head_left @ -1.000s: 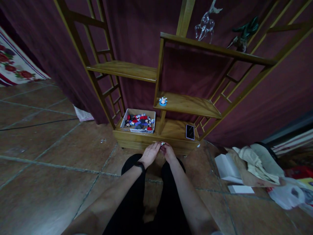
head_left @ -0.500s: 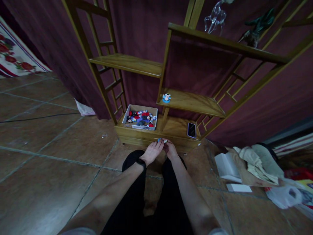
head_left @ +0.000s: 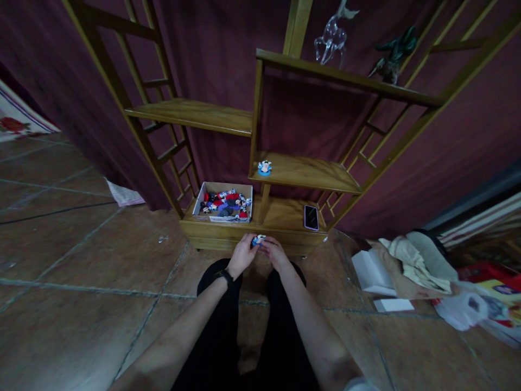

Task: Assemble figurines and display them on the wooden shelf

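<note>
The left hand (head_left: 242, 255) and right hand (head_left: 275, 254) are together, their fingers on a figurine (head_left: 258, 240) between them. From it, a box (head_left: 229, 219) sits toward 11 o'clock, a shelf (head_left: 309, 172) figure (head_left: 264, 169) at 12, a phone (head_left: 311, 217) at 2.

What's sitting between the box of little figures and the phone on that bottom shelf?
In the head view, a wooden post stands between the box and the phone, with shelf board showing either side.
</note>
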Motion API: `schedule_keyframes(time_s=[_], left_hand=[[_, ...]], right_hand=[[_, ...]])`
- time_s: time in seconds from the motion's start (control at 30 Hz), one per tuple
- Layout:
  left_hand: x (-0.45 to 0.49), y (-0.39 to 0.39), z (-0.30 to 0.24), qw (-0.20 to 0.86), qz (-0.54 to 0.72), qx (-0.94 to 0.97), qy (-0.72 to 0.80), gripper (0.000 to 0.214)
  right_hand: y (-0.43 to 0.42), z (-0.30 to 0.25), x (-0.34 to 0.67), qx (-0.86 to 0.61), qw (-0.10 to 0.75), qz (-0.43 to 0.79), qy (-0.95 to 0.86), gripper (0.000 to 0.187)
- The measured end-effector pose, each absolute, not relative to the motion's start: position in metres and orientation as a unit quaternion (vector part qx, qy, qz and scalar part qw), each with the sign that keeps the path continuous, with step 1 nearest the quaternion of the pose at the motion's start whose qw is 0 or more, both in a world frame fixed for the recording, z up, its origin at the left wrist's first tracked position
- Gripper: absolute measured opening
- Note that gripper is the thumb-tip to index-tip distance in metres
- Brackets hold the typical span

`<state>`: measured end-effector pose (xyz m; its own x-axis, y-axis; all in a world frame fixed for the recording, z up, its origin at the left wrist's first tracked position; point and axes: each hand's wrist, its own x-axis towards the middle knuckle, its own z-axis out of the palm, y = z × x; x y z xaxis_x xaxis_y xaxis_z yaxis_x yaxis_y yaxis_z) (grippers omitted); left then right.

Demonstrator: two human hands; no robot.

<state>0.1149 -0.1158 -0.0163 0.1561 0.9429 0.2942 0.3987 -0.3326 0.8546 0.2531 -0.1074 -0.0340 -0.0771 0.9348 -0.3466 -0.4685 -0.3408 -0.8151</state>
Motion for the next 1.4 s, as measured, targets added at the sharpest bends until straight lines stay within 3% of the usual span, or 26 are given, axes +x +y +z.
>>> schedule_keyframes(time_s=[0.13,0.53,1.4], left_hand=[[0.112,-0.102,-0.027,0.349,0.439,0.658,0.503,0.021],[0.110,-0.098,-0.020,0.645,0.463,0.405,0.453,0.026],[0.103,-0.092,-0.026,0.723,0.470,0.284,0.419,0.011]], right_hand=[[-0.107,-0.034,0.252,-0.445,0.516,0.685,-0.258,0.029],[-0.109,-0.035,0.253,-0.447,0.506,0.674,-0.300,0.030],[-0.112,-0.017,0.251,-0.477,0.502,0.670,-0.267,0.031]])
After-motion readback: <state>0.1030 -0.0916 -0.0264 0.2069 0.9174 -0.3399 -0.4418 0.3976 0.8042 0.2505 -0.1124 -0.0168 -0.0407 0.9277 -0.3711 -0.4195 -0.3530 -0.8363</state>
